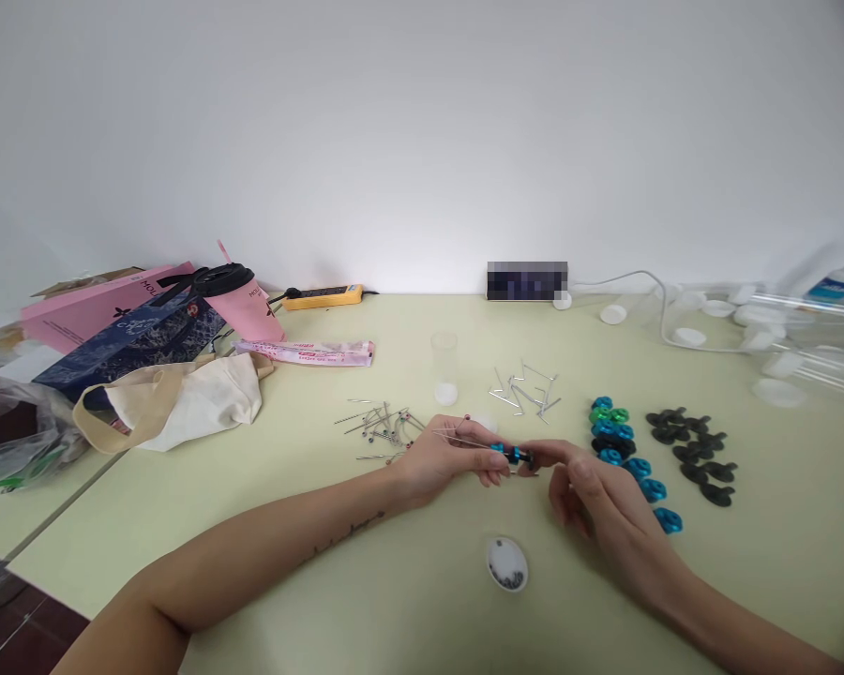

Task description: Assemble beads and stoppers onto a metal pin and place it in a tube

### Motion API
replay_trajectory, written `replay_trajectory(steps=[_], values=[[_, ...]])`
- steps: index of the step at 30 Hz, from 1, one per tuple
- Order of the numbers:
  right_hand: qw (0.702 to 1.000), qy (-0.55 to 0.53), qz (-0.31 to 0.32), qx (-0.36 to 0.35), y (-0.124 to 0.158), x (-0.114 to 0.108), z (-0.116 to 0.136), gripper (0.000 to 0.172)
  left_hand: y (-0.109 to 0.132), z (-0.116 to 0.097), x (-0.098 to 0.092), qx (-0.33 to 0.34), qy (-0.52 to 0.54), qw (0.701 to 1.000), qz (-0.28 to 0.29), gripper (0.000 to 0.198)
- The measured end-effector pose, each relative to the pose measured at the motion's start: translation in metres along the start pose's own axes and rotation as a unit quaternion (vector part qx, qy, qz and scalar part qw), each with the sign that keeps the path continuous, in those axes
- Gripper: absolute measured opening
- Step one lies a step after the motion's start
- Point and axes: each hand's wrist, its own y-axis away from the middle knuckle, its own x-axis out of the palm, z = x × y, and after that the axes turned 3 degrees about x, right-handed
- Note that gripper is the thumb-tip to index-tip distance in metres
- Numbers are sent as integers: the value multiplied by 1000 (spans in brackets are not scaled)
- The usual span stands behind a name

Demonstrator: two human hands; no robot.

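My left hand [457,455] is closed around a small blue-and-black fitting [512,454], with a thin metal rod [457,437] running back over its fingers. My right hand [597,492] is at the fitting's black end, its index finger reaching alongside and its other fingers curled. Whatever may be in the right hand's fingers is hidden. A short bit of metal shows just under the fitting. Below both hands lies a small white dish [507,562] of tiny dark pieces. Thin metal rods with small ends [386,427] are scattered left of the left hand.
Beyond the hands lie L-shaped metal keys [524,392] and a clear cup [444,366]. Blue and green knobs [637,467] and black wing-shaped pieces [703,459] are at right, with clear tubes [808,323] behind. A pink cup [249,305], power strip [324,297] and cloth bag [203,398] stand left.
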Motion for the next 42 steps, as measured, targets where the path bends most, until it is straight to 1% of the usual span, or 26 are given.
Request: replay_trajectory(steps=[3,9,11,14,16,20,23,25,28,29,32,33,37,40,42], values=[[1000,13,-3,-2,-2,0,0,45,0,-1,0,-1,0,1000,-3,26],[993,108,37,8,-4,1,7,47,2,0,2,-6,-13,1000,19,27],[991,125,40,10,-4,2,8,39,2,0,2,-3,-15,1000,24,25],[992,126,14,11,-4,4,7,23,1,0,1,-3,-18,1000,23,23],[991,131,1,10,-4,5,6,20,1,0,1,-4,-17,1000,25,23],[990,139,30,12,-5,4,6,27,1,1,0,-12,-9,999,32,24],[991,136,10,15,-5,4,6,18,1,1,0,-20,-10,999,28,26],[991,134,6,18,-4,4,6,17,1,1,0,-19,-11,999,29,26],[990,136,38,20,-4,4,7,27,1,0,0,-19,-7,999,34,25],[989,138,39,20,-4,4,7,27,1,1,0,-20,-9,999,33,25],[990,140,13,22,-3,4,8,17,1,1,0,-21,-14,999,26,25],[990,140,10,22,-3,4,8,17,1,0,0,-20,-14,999,26,26],[988,147,32,21,-3,4,10,27,1,0,1,-25,-10,999,29,27],[989,147,13,24,-4,5,10,18,1,0,1,-31,-16,999,23,28],[989,143,5,24,-4,4,9,16,1,0,1,-31,-19,999,22,29]])
